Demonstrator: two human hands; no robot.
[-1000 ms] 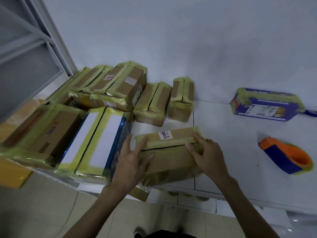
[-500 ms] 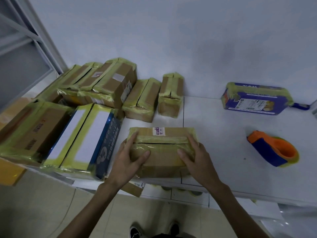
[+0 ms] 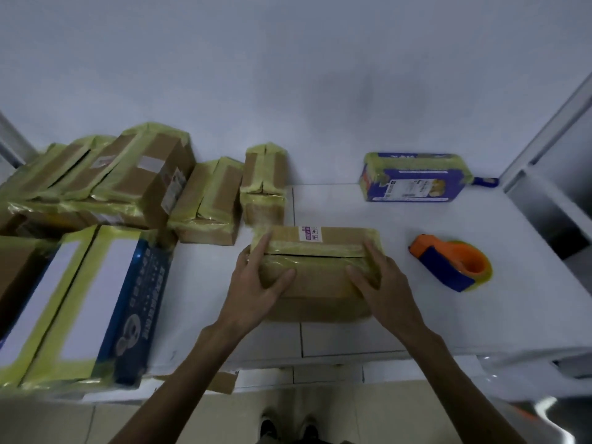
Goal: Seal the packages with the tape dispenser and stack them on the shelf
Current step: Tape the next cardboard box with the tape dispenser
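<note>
A brown cardboard package [image 3: 315,274] wrapped in yellowish tape lies on the white table [image 3: 416,315] in front of me. My left hand [image 3: 256,283] grips its left end, fingers on top and thumb on the near face. My right hand [image 3: 381,280] grips its right end the same way. The orange and blue tape dispenser [image 3: 451,265] rests on the table to the right of the package, apart from both hands. A blue taped package [image 3: 413,177] lies against the back wall at the right.
Several taped cardboard boxes [image 3: 144,177] are piled at the left and back left, with a white and blue box [image 3: 96,299] at the near left edge. A grey metal frame [image 3: 551,161] rises at the right. Tiled floor and my shoes show below the table edge.
The view has swung to the right. The package sits farther from the pile at the left and deeper on the table. Both hands keep their hold on its ends.
</note>
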